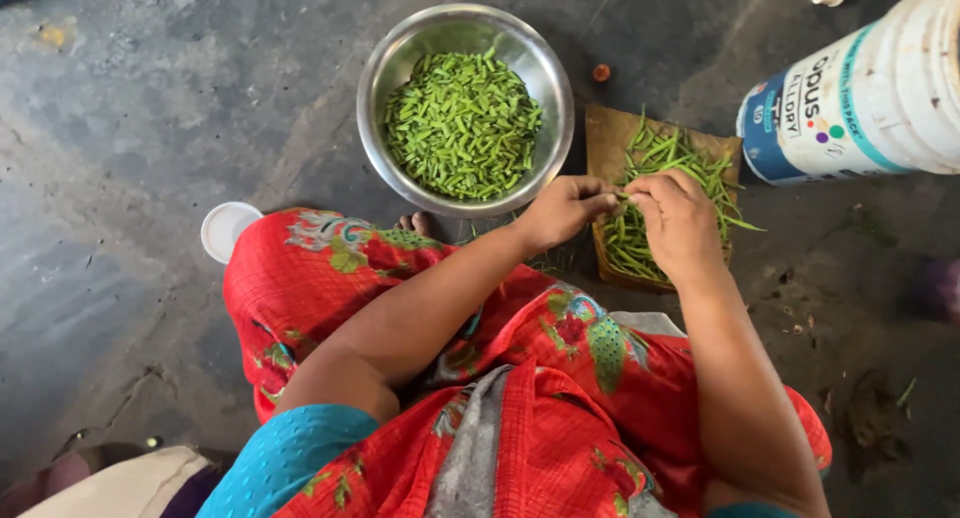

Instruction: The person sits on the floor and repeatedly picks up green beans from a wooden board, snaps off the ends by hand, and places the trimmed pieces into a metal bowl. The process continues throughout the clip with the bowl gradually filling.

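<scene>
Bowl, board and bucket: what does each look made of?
Bowl: shiny metal, likely steel, by its mirror-like rim. Board under the whole beans: brown and matte, probably wood. Bucket: white, smooth, printed, apparently plastic.

Green beans (668, 168), silver bowl (385, 63), red floral garment (560, 418), white-and-blue bucket (870, 98).

Both hands, the left hand (562, 210) touching the right hand (680, 223), meet over beans (690, 163) piled on a board (607, 138), with a bowl (385, 73) of cut pieces (462, 123) beyond-left and a bucket (860, 93) beyond-right.
</scene>
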`<state>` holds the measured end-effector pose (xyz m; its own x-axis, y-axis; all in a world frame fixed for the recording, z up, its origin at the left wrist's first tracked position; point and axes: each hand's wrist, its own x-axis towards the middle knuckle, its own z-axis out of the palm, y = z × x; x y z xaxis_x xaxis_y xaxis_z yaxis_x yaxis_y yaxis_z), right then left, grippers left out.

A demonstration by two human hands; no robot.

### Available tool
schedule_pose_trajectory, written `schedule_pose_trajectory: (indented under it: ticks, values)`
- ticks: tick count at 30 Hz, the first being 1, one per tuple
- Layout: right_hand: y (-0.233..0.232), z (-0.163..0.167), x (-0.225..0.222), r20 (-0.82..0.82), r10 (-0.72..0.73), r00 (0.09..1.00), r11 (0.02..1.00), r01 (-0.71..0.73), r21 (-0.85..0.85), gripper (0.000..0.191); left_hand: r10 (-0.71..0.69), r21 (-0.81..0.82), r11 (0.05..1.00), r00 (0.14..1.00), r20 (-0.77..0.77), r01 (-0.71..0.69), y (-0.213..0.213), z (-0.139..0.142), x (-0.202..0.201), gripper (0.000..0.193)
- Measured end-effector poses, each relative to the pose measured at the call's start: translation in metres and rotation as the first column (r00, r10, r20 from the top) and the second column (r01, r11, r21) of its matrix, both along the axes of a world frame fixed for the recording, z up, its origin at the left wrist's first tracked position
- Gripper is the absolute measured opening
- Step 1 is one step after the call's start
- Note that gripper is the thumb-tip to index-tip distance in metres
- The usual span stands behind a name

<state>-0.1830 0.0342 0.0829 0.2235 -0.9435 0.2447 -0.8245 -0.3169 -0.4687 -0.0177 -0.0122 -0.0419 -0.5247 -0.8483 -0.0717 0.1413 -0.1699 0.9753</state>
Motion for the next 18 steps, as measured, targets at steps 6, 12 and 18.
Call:
schedule_pose_trajectory:
  ticks: [6,12,18]
  values:
    - [0.010,0.011,-0.010,-0.078,0.002,0.997,0.983,-0.016,-0.180,0.019,0.043,-0.120,0.993,0.977,0.210,-0.018,-0.005,0.013,0.003,0.026]
    - [0.017,0.001,-0.015,-0.110,0.009,0.994,0.965,-0.038,-0.261,0.014,-0.010,0.004,1.000,0.999,-0.045,0.011,0.001,0.000,-0.012,0.017]
    - [0.012,-0.024,-0.009,0.846,-0.189,0.499,0.969,0.232,0.080,0.009,0.042,0.327,0.935,0.873,-0.486,0.137,0.010,-0.014,-0.021,0.011]
